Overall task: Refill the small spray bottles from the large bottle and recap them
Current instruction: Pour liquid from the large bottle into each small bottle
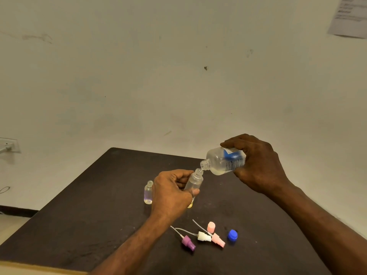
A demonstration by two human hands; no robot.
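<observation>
My right hand (258, 165) grips the large clear bottle (220, 161) with a blue label, tipped on its side, mouth pointing left and down. Its mouth touches the open neck of a small frosted spray bottle (195, 179), which my left hand (170, 193) holds tilted above the dark table (89, 215). A second small clear bottle (148, 192) stands uncapped left of my left hand. Part of a third small bottle with yellowish liquid (190, 204) shows under my left hand. Purple (188, 242), white (204, 236) and pink (218, 240) spray heads lie near the front.
A pink cap (211, 227) and a blue screw cap (232, 235) lie beside the spray heads. A white wall stands close behind the table. A paper sheet (349, 16) hangs top right, and a wall socket (9, 145) sits at far left.
</observation>
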